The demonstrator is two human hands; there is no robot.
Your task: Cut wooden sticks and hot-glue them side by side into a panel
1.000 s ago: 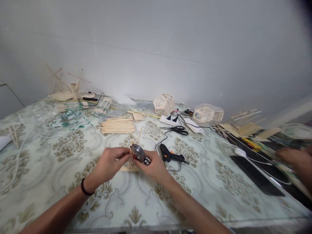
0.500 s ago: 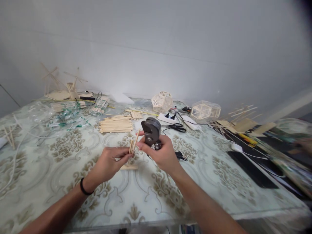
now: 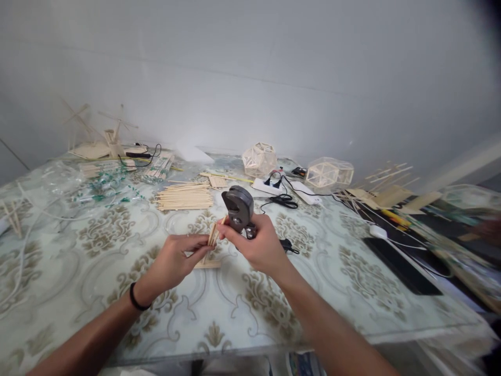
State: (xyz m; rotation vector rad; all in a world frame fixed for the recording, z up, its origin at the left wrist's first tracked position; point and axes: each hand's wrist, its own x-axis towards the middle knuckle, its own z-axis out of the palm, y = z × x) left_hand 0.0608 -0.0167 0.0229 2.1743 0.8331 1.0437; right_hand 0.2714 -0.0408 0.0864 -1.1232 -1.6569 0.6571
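Note:
Several short thin wooden sticks (image 3: 212, 236) stand bunched between the thumb and fingers of my left hand (image 3: 182, 257), which wears a black band at the wrist. My right hand (image 3: 260, 243) grips a cutter (image 3: 238, 206) with a rounded dark grey metal head pointing up. The thumb and fingertips of that hand also pinch a stick at the bunch's right side. Below the fingers, short cut sticks (image 3: 209, 265) lie on the patterned tablecloth. The cutter's handles are mostly hidden by my palm.
Behind my hands lies a pile of long sticks (image 3: 183, 196). Farther back are a white power strip (image 3: 270, 187) with black cables, two polyhedral stick frames (image 3: 259, 159), and plastic wrappers (image 3: 105, 188) at left. A black flat panel (image 3: 401, 266) lies at right.
My right hand has shifted slightly left, bringing its pinched stick down against the bunch in my left hand. The left hand stays nearly still, and the view has tilted slightly.

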